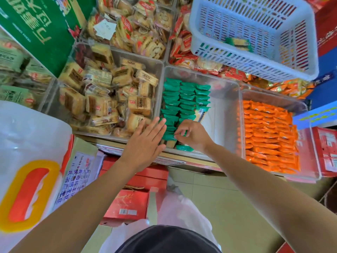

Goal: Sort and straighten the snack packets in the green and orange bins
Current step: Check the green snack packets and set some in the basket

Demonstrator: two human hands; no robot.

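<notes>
Green snack packets [186, 95] stand in three rows along the left side of a clear bin [226, 106]; its right half is bare. Orange packets [268, 136] fill the clear bin [273, 98] to the right in tidy rows. My left hand [145, 143] is flat with its fingers spread, pressed against the near end of the leftmost green row. My right hand [193, 134] pinches the top of a green packet [170, 136] near the front of the rows. One green packet [184, 148] lies loose at the bin's near edge.
A clear bin of beige cracker packets [109, 99] sits to the left. A white lattice basket [255, 33] with one packet hangs over the back bins. Red boxes [127, 205], a white plastic bag [31, 170] and tiled floor lie below.
</notes>
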